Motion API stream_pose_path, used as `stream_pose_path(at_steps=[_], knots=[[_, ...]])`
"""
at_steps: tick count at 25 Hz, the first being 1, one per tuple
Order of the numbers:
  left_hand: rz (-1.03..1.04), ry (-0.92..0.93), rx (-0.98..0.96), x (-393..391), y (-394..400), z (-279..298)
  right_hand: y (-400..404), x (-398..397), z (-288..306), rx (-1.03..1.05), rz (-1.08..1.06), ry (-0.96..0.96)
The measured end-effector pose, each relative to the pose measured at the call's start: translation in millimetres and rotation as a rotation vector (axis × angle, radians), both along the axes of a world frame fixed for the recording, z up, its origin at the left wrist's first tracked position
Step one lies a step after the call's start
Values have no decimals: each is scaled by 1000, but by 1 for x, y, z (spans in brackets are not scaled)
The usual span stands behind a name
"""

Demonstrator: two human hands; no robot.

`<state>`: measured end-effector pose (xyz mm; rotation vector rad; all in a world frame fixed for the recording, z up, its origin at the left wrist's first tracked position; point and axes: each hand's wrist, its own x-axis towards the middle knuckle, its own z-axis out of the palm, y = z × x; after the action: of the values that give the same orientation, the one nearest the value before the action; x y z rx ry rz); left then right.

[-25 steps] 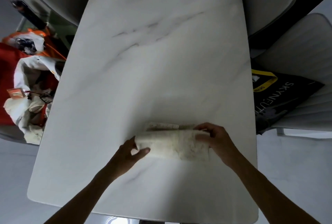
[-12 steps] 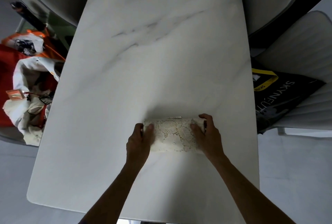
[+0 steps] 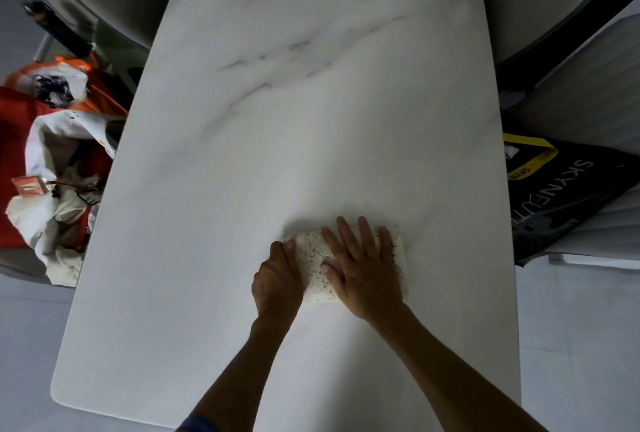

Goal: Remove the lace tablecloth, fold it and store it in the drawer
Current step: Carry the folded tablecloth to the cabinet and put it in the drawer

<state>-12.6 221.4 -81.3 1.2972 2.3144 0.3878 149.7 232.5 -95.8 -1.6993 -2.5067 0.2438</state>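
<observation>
Since half a second ago the right hand (image 3: pixel 363 272) has shifted from the bundle's right end onto its top; it now lies flat there, fingers (image 3: pixel 346 237) spread and pointing away from the person. No grip on that side: palm open, pressing down.

Left hand (image 3: pixel 277 279) stays at the bundle's left end, as before. Fingers curled against the edge of the cloth, thumb side up. Grip looks clenched on the left end of the fabric, though the fingertips are hidden under the hand.

Lace tablecloth (image 3: pixel 313 260): folded into a small, thick, cream-white rectangle, openwork pattern visible between the two hands. It rests on the desk (image 3: pixel 277 120), toward the near right part of the top, with its right end sticking out past the right hand.

Desk is white marble with grey veining, otherwise bare.

Left of the desk: a heap of red, orange and white bags (image 3: pixel 52 161) on the floor. Right of the desk: a black bag (image 3: pixel 561 196) with yellow trim and white lettering, lying on a pale ribbed chair (image 3: pixel 595 85). Two more pale chair backs at the far corners.
</observation>
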Motion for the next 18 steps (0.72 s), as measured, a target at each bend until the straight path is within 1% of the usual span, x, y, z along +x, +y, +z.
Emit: stream_pose_path(at_steps=[2, 6, 9, 12, 13, 15, 16, 18], knots=[[8, 20, -11, 1, 1, -1, 3, -1, -5, -12, 1, 0], [78, -71, 25, -4, 3, 1, 8, 9, -4, -93, -25, -18], [112, -80, -27, -9, 13, 1, 1, 40, 1, -147, -173, -51], [220, -105, -31, -10, 17, 3, -3, 53, 6, -292, -243, -15], [232, -145, -23, -7, 16, 3, -7, 48, 8, -322, -295, 42], [200, -247, -38, 0, 11, 4, -15, 32, 17, -369, -518, 279], [209, -344, -60, 1, 7, 4, -21, 26, 23, -382, -657, 418], [332, -630, -89, -1, 1, 11, -33, 28, 37, -458, -927, 707]])
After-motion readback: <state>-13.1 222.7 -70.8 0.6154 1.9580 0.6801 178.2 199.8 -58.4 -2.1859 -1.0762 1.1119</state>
